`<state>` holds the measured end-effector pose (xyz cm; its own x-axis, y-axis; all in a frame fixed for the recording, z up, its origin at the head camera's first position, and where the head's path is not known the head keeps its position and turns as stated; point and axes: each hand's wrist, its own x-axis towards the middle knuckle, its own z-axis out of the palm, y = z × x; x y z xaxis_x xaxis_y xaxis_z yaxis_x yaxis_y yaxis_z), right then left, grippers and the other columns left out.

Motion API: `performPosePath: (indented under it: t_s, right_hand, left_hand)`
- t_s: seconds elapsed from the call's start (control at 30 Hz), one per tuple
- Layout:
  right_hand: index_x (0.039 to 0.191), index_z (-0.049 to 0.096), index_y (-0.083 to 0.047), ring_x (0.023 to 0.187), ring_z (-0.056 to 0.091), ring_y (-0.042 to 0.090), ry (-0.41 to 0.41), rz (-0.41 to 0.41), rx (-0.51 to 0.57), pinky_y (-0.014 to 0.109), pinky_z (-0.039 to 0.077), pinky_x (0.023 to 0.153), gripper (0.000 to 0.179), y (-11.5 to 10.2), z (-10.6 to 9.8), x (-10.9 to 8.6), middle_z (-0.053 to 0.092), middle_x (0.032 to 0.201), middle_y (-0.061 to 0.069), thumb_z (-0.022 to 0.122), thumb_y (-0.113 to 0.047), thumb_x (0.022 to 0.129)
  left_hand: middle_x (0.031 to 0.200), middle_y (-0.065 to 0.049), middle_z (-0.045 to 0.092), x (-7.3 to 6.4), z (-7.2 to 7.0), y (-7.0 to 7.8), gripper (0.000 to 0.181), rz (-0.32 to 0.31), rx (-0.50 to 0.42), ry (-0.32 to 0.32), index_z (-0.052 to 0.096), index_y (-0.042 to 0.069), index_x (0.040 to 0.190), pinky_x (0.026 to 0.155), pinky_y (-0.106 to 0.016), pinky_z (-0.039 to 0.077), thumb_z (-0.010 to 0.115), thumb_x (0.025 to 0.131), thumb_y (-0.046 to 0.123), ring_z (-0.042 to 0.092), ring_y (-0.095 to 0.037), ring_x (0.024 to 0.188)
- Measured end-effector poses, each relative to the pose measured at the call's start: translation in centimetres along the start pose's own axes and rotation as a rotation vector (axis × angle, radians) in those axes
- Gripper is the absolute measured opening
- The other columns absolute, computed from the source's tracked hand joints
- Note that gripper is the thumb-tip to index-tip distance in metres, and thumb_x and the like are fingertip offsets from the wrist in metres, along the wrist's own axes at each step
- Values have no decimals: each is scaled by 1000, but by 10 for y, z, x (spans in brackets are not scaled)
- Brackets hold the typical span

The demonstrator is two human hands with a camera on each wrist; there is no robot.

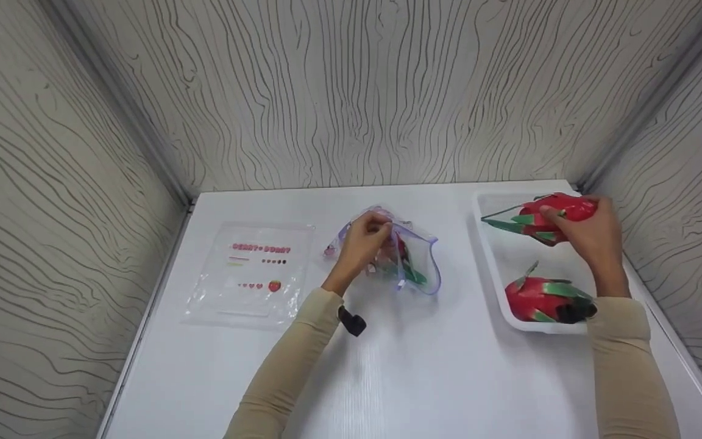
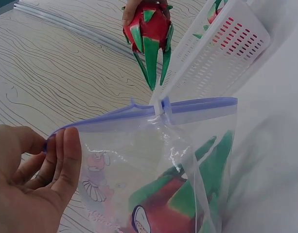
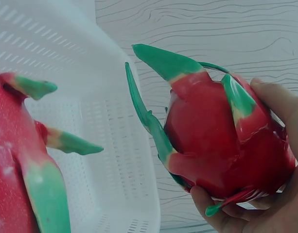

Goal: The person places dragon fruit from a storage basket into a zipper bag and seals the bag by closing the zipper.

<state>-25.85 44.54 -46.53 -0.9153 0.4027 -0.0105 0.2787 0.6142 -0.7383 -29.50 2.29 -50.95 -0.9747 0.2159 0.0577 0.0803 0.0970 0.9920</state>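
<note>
My left hand (image 1: 360,242) pinches the purple-edged rim of a clear zip bag (image 2: 124,145) by its upper corner. Inside that bag lies a red dragon fruit with green leaf tips (image 2: 161,199), seen through the printed plastic. My right hand (image 1: 595,235) grips another dragon fruit (image 3: 217,131) by its rounded end, fingers and thumb around it, green tips pointing left. It is held above the white perforated basket (image 1: 491,268). A further dragon fruit (image 1: 537,299) lies in the basket's near end, partly behind the right wrist in the head view.
A flat clear pouch (image 1: 247,274) with red lettering and small fruit prints lies left on the white table (image 1: 412,378). Wood-patterned panels (image 1: 351,91) stand at the back and both sides. The basket sits close to the table's right edge.
</note>
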Motion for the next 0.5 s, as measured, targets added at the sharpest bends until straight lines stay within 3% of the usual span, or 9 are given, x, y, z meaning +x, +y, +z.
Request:
performPosePath:
  t_s: [0.37,0.5]
  right_hand:
    - [165,18,-1,150,37,51,-13,-34,35,68,46,116,108,-12,13,-10,35,163,32,71,-63,95]
    - [164,21,-1,148,41,48,-4,-68,55,66,48,115,107,-16,18,-15,39,161,30,73,-62,93]
  left_hand:
    - [106,-6,70,6,2,2,14,-9,15,41,70,9,118,81,-23,60,63,107,15,67,-12,91]
    - [107,-13,72,8,3,3,16,14,-18,37,69,4,118,80,-27,64,63,107,13,72,-15,86]
